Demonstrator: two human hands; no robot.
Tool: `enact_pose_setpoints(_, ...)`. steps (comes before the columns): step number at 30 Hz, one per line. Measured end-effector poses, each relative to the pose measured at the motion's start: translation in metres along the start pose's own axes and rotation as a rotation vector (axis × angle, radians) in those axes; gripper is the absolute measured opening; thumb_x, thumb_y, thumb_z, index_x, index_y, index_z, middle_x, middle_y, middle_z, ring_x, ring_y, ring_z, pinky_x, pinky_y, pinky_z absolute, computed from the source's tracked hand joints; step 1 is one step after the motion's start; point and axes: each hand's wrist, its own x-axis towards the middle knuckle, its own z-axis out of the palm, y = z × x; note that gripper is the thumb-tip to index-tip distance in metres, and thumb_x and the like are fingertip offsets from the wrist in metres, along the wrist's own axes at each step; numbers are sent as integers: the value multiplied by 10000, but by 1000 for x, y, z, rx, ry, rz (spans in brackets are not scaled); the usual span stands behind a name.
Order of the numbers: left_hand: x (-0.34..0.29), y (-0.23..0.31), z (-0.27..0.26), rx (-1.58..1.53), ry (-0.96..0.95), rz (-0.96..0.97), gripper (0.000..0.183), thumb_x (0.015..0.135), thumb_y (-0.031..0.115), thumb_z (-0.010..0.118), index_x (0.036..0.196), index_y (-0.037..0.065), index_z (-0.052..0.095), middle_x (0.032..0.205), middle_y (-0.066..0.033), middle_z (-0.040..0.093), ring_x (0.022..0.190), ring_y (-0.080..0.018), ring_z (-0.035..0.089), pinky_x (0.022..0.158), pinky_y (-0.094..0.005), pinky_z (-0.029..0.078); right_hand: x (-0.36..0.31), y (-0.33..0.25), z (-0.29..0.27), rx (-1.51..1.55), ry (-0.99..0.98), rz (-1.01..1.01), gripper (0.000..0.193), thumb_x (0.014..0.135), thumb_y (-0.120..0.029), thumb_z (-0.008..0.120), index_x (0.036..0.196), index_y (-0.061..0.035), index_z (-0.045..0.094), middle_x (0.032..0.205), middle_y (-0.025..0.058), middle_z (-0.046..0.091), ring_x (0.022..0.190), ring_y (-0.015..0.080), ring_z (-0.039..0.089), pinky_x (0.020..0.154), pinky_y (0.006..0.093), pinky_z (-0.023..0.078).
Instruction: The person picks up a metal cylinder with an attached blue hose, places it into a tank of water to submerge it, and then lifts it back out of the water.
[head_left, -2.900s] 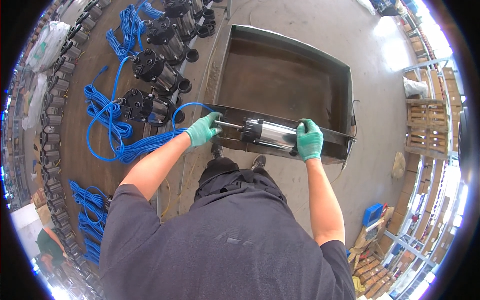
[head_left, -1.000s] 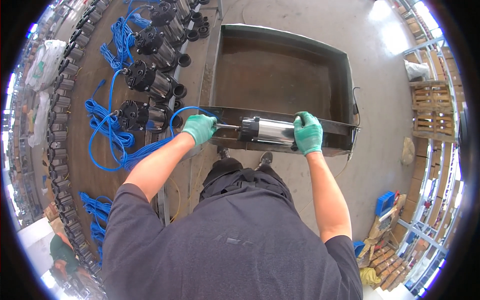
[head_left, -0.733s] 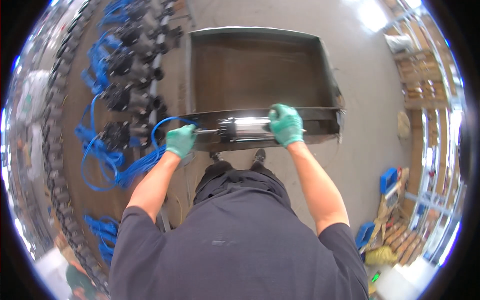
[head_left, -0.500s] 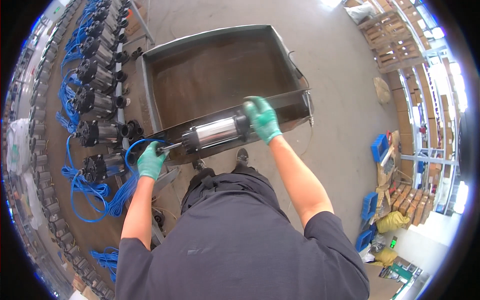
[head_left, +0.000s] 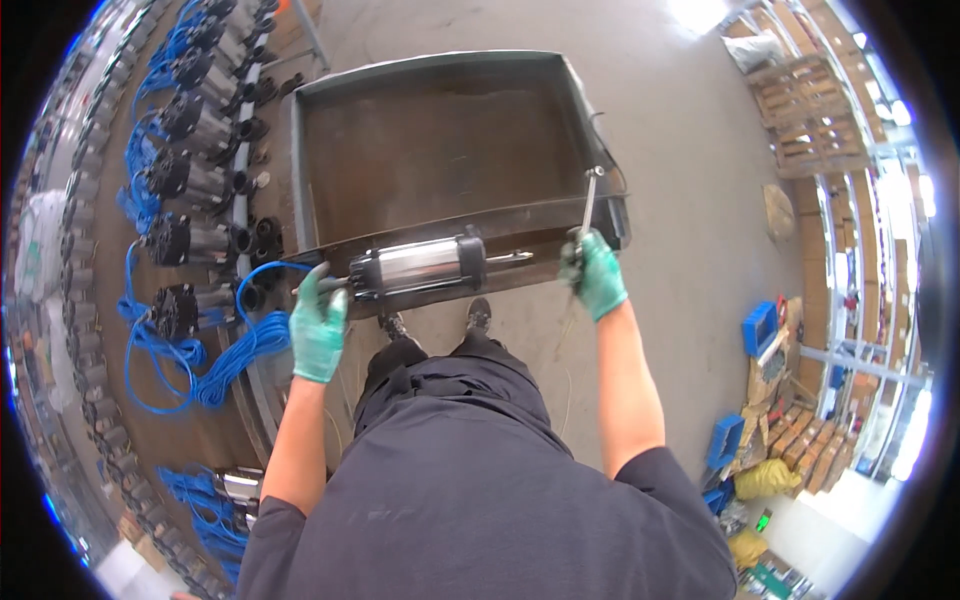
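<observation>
A silver cylindrical pump motor (head_left: 420, 264) with black ends lies across the near ledge of a dark metal tank (head_left: 430, 62). At its left end, my gloved left hand (head_left: 318, 330) curls its fingers round a thin metal rod, mostly hidden by the glove. A blue cable (head_left: 262, 272) runs in beside this hand. My gloved right hand (head_left: 598, 276), off the motor's right side, grips a long metal wrench (head_left: 589, 205) with its ring-like end pointing up and away. From the motor's right end a short metal shaft or tool (head_left: 511, 257) sticks out.
Several similar motors (head_left: 190, 240) stand in a row on the left with coiled blue cables (head_left: 245, 355). To the right are blue bins (head_left: 760, 327), a wooden pallet (head_left: 808, 115) and shelving with cartons. My feet (head_left: 479, 316) are just below the ledge.
My right hand has left the motor's right end, moved right and now holds the wrench upright. My left hand has shifted slightly right and nearer me, staying at the motor's left end.
</observation>
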Motion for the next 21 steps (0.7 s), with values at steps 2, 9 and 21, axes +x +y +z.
enact_pose_setpoints(2,7,17,19,-87,-66,34,477,980,104,647,1437,73,514,1073,-70,700,977,-135,648,880,-294,523,-34,30,54,-167,-327,-212,184,1038,-184,588,1181,-80,534,906,64,644,765,170,656,695,331,580)
enact_pose_setpoints(9,25,54,38,-577,-77,-112,310,1072,330,534,1155,40,605,822,-47,644,693,-130,612,653,-257,505,-53,133,170,-899,-757,-510,397,889,-90,720,1255,-61,568,1002,208,678,862,401,658,770,459,534)
enact_pose_setpoints(21,45,-109,-73,-546,274,-784,298,1027,382,600,889,119,618,685,-7,581,421,-80,382,377,-251,285,-10,26,175,-1597,-337,-882,188,877,-195,698,1012,-65,697,929,149,695,897,343,663,831,447,533)
